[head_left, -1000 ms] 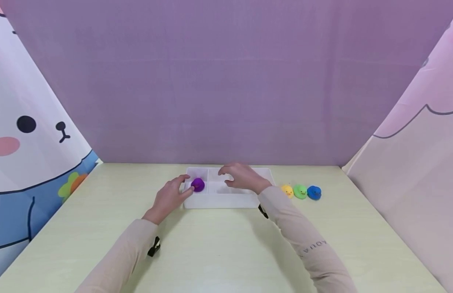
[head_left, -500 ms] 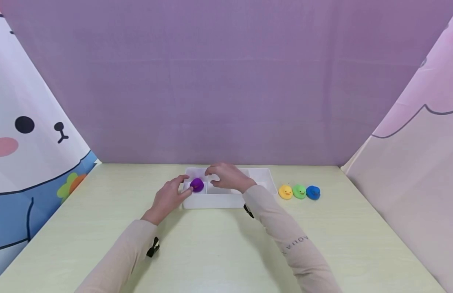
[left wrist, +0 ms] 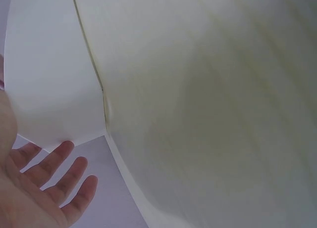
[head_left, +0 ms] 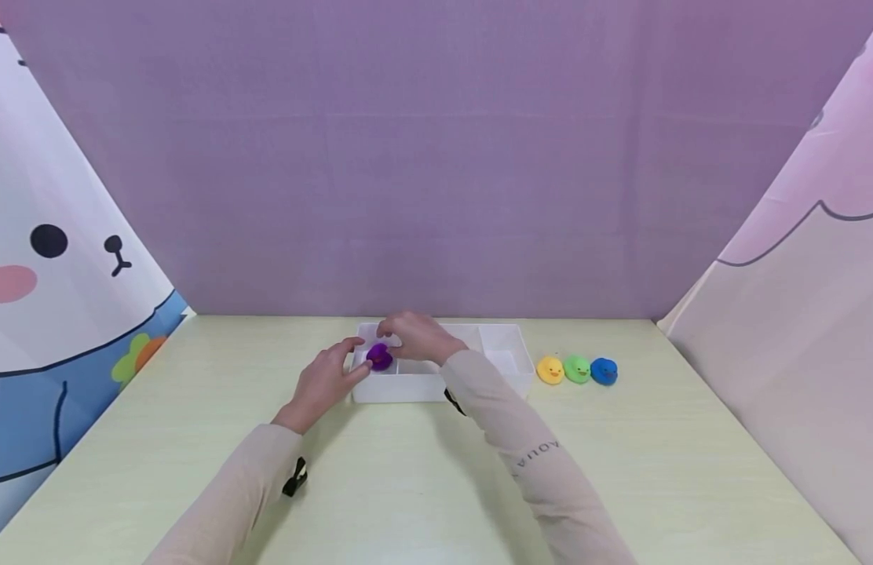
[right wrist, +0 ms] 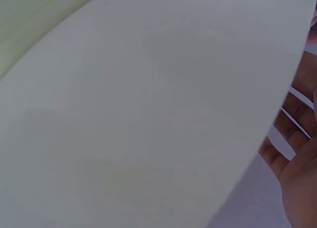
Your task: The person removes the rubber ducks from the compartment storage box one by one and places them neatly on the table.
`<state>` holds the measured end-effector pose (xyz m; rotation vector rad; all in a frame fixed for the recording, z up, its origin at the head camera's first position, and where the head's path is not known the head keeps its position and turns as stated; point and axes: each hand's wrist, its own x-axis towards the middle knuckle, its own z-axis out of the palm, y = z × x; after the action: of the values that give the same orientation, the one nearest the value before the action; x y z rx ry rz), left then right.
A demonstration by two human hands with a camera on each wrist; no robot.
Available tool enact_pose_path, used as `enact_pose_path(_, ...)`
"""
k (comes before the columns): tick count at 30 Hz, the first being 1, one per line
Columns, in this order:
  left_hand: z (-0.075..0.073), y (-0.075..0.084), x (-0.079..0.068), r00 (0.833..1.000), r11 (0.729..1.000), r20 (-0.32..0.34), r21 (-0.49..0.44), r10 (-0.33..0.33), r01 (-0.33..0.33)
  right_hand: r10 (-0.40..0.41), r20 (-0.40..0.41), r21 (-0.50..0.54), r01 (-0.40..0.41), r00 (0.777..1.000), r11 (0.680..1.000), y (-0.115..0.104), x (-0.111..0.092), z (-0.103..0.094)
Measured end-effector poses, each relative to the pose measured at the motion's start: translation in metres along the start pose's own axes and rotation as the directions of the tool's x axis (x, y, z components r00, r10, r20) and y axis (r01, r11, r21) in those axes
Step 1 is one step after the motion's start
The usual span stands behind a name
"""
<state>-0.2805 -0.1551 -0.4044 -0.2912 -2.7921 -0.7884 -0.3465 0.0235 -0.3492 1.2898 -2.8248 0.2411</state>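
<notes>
In the head view a purple toy duck (head_left: 379, 357) sits in the leftmost compartment of a white divided box (head_left: 436, 388). My left hand (head_left: 326, 386) is at the box's left end, thumb reaching over the rim beside the duck. Its fingers spread along the end wall; in the left wrist view a fingertip (left wrist: 64, 146) meets the wall's edge. Over the box my right hand (head_left: 418, 337) is arched, thumb right at the duck's right side and fingers above and behind it. Spread, slightly bent fingers of the right hand (right wrist: 299, 134) show past the box wall in the right wrist view.
Right of the box stand a yellow duck (head_left: 550, 369), a green duck (head_left: 577, 369) and a blue duck (head_left: 604, 371) in a row on the pale table (head_left: 408, 486). A purple curtain (head_left: 436, 173) hangs behind, with printed cloths at both sides.
My right hand has moved left across the box from the middle compartments to the purple duck. My left hand stays at the box's left end.
</notes>
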Motion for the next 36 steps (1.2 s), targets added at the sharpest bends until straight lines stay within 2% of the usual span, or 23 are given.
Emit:
enact_pose_path(5, 0.0, 0.0, 0.0, 1.0, 1.0, -0.015, 0.01, 0.011, -0.011, 0.031, 0.025, 0.006, -0.031, 0.999, 1.0, -0.004, 0.004, 0.004)
enact_pose_path(15, 0.001, 0.001, 0.0, 1.0, 1.0, -0.01, 0.009, 0.016, -0.016, 0.094, 0.054, -0.078, -0.089, 0.994, 0.993, -0.007, 0.015, 0.015)
enact_pose_path(23, 0.0, 0.001, -0.002, 0.998, 0.999, -0.053, 0.007, 0.036, -0.035, 0.111, 0.075, -0.062, -0.106, 0.991, 0.992, -0.007, 0.021, 0.022)
enact_pose_path(36, 0.0, -0.001, -0.001, 1.0, 1.0, -0.024, 0.012, 0.016, -0.015, 0.148, 0.083, -0.044, -0.144, 0.986, 0.989, -0.01, 0.022, 0.024)
